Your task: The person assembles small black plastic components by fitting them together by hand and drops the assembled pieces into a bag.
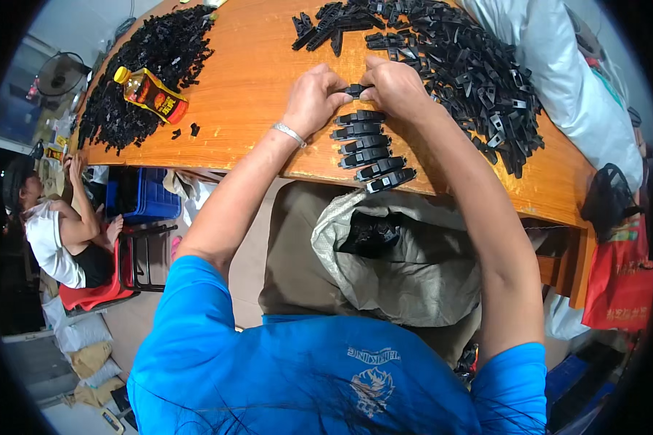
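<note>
My left hand [313, 96] and my right hand [395, 85] meet over the wooden table [254, 80], both pinching one small black plastic part [355, 90] between the fingertips. A silver bracelet [289, 133] sits on my left wrist. Just below the hands, a chain of joined black plastic links [368, 150] runs in a row toward the table's near edge. A large heap of loose black plastic parts [461, 65] lies to the right of my right hand.
A second pile of black parts [149, 69] covers the table's left end, with a yellow-capped bottle [151, 93] lying beside it. An open grey sack [406, 254] sits under the near edge. A seated person [58, 225] is at left; a red bag [620, 283] hangs right.
</note>
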Available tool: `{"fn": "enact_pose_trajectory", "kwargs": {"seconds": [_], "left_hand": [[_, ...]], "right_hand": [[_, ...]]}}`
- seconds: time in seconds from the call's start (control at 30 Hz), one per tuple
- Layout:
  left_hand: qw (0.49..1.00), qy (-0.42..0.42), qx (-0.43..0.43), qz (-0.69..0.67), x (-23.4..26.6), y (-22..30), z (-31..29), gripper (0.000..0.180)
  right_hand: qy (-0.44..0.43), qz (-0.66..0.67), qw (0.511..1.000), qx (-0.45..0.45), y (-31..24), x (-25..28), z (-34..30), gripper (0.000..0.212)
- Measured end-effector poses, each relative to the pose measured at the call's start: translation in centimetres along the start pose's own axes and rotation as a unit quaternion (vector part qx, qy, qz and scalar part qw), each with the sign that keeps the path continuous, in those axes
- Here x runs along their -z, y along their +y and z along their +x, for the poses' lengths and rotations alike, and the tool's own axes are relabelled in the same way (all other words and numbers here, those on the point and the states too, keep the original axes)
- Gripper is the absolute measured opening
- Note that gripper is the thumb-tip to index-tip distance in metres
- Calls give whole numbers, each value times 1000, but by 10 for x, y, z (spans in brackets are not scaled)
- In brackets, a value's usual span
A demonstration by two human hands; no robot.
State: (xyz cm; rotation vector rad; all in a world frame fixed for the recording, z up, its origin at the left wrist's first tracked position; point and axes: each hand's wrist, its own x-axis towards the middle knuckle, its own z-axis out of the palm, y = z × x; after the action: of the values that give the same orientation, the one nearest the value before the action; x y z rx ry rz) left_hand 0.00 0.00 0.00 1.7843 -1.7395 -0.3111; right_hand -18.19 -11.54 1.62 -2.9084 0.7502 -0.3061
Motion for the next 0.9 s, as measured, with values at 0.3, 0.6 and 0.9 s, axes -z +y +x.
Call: {"fn": "enact_pose_trajectory", "kwargs": {"seconds": [0.3, 0.6, 0.9], "left_hand": [[996, 58, -65, -38, -12, 14, -49, 20], [990, 66, -107, -63, -24, 84, -146, 23], [984, 54, -65, -158, 2, 98, -179, 24]], "right_hand": [[69, 91, 993, -15, -8, -2, -42, 23], [24, 119, 993, 2, -50, 22, -152, 26], [71, 204, 975, -57, -57, 57, -239, 24]]}}
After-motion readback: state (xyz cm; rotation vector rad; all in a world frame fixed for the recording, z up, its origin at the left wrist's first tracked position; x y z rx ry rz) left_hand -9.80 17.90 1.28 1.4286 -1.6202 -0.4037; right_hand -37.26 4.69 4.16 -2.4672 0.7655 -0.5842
